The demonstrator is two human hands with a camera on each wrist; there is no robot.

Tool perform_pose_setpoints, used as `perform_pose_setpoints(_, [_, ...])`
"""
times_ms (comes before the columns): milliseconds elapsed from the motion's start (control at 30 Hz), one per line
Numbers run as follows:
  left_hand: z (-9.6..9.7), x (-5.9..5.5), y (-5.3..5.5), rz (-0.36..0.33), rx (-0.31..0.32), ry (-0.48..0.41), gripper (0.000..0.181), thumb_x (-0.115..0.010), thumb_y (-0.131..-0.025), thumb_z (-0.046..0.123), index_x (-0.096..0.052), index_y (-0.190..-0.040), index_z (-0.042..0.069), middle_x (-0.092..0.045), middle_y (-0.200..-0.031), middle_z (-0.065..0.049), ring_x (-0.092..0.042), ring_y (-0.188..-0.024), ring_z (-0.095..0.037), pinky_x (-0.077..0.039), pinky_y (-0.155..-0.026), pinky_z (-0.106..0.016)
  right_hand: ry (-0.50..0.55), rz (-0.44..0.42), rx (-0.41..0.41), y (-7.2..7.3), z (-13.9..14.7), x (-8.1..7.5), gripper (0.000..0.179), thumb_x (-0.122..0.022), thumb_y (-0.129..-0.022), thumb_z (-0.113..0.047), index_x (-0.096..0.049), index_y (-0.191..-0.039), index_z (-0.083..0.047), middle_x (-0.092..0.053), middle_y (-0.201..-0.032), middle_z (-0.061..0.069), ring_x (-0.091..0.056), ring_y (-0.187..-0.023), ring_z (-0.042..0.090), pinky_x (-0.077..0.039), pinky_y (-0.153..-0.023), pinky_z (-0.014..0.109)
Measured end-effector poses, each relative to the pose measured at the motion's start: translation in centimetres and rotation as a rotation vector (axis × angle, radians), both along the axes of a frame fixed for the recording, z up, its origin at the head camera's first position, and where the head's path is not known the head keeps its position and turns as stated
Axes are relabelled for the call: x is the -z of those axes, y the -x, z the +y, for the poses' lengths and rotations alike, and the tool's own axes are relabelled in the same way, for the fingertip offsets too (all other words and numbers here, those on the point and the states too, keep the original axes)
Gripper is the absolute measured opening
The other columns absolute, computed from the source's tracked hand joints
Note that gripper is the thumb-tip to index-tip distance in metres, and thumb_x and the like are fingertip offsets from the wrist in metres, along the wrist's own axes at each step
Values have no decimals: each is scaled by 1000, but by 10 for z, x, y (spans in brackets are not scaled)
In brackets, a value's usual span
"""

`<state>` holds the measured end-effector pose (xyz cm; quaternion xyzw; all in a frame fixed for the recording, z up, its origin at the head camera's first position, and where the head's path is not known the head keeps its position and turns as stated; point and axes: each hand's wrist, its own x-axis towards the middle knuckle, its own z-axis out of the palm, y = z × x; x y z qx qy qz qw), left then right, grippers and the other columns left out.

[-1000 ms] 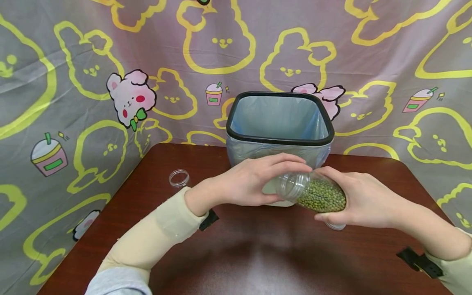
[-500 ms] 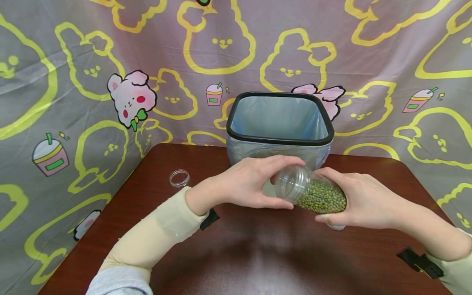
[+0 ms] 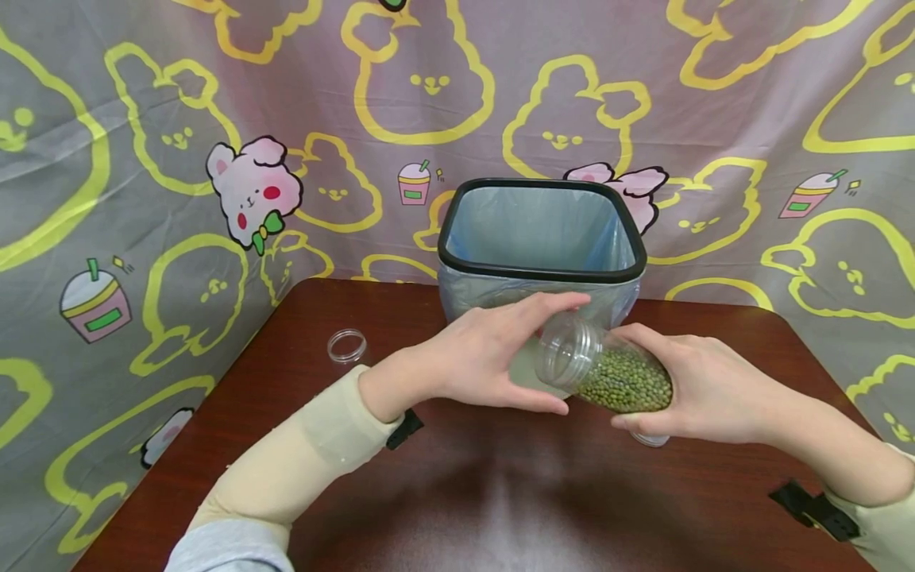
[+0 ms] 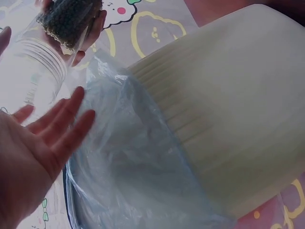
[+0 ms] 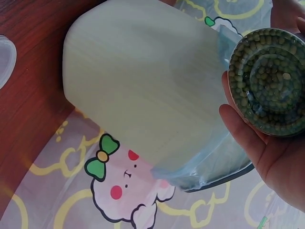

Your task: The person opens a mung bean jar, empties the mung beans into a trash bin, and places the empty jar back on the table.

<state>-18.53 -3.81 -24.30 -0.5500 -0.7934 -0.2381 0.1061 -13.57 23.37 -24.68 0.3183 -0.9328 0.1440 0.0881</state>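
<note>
My right hand (image 3: 704,385) grips a clear jar (image 3: 623,381) of small green beans, holding it tilted over the table. Its clear left end, with a ridged band, points toward my left hand (image 3: 475,357). That hand has its thumb and fingers spread around this end, with a gap showing below. In the left wrist view the left fingers (image 4: 71,124) are nearly straight, close beside the clear ridged end (image 4: 45,62). Seen from the right wrist, the round jar base (image 5: 269,81) is full of beans, and the right fingers and thumb curl around its side.
Behind the hands stands a bin (image 3: 543,276) with a black rim and a pale blue liner. A clear round lid-like ring (image 3: 346,346) lies on the brown table (image 3: 400,492) at left. Another clear disc (image 3: 652,439) shows partly below the right hand. A patterned cloth hangs behind.
My left fingers and thumb have spread wider and drawn back from the jar's clear end. The right hand and jar have hardly moved.
</note>
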Motion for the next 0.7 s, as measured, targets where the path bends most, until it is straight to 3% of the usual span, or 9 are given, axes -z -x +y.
perform_pose_setpoints(133, [-1,0,3,11,119,-39,82,-75,-82,41,-32,-147,17,-42,-143,3,-43,-122,-3,-39,-96,-20,6,-7,-3,0,0,0,74,-81,-68,-59,-51,-126,-24,-60,-89,-18,-55,-73,-2,-47,-59,27])
perform_pose_setpoints(267, [-1,-1,3,3,141,-23,70,-73,-86,35,-39,-144,16,-45,-138,3,-45,-120,-2,-41,-94,-20,1,-3,-5,0,-1,0,73,-81,-68,-59,-51,-126,-24,-61,-90,-17,-55,-74,-1,-48,-61,28])
perform_pose_setpoints(533, [-5,-1,-1,-36,-15,-24,76,-78,-79,48,-43,-139,17,-56,-110,10,-53,-82,1,-44,-66,-19,2,-14,1,0,-1,1,75,-80,-68,-60,-51,-126,-24,-61,-91,-17,-55,-74,-1,-47,-60,27])
perform_pose_setpoints(700, [-11,-3,-4,-42,-85,-23,74,-77,-78,51,-46,-137,19,-57,-103,14,-50,-76,2,-42,-58,-21,5,-3,0,0,0,1,74,-81,-68,-59,-51,-126,-25,-60,-90,-17,-54,-73,-1,-47,-60,27])
